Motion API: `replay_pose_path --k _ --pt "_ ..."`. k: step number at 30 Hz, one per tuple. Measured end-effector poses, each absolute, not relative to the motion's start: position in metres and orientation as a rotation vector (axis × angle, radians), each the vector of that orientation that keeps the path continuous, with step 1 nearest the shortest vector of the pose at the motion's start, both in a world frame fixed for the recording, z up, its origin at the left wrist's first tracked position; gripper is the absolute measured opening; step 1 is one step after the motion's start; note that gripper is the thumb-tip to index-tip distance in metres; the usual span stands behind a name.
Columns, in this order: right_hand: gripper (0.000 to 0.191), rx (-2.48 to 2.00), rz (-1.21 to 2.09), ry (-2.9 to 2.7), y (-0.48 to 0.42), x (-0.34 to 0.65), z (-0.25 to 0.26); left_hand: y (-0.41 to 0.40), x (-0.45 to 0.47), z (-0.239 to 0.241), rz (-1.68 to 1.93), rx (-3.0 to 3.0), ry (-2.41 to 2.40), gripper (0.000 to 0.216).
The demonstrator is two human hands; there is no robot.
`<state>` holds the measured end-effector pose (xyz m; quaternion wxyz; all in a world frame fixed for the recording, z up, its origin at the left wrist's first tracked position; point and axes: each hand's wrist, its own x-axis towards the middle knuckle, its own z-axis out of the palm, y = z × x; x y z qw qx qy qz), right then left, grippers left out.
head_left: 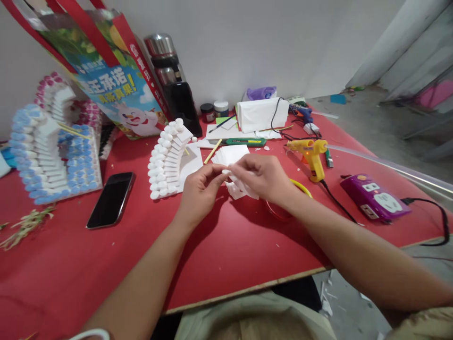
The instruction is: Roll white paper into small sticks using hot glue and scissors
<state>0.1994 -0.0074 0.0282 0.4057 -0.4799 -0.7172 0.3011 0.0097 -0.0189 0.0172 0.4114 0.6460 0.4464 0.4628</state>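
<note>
a red table (219,264) spreads before a seated person working with both bare hands, a tall printed shopping bag (116,89) standing at its back left beside the wall. left of the bag's base sits a blue-and-white model (83,163), set with rows of rounded pieces around pale steps. nearer the middle, just left of the hands, rests a white model (166,163), its curved steps edged with white rounded pieces. a purple power box (375,196) lies at far right, a dark cable running from it. over the middle of the table, the right hand (264,177) holds its thumb and fingers drawn narrow, meeting the left hand's fingertips; whether it grips anything cannot be told. the left hand (200,189) pinches between thumb and forefinger. a black phone (111,200) lies flat at left, well apart from both hands, and a yellow glue gun (309,156) lies beyond the right hand. just behind the hands is a stack of white paper (231,153). smallest of all, a small white piece (225,172) sits at the left hand's fingertips, right where the two hands meet.
</note>
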Motion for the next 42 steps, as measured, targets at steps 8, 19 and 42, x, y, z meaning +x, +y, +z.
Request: replay_pose_path --k 8,19,42 --pt "0.057 -0.816 2.393 -0.961 0.011 0.209 0.034 -0.014 0.003 0.022 1.197 1.711 1.087 0.014" --pt "0.023 -0.650 2.315 -0.982 0.003 0.204 0.030 -0.014 0.002 0.020 1.171 1.792 1.150 0.015" --pt "0.028 -1.174 0.540 -1.884 -0.023 0.187 0.028 -0.024 0.011 0.019 1.342 1.789 1.296 0.015"
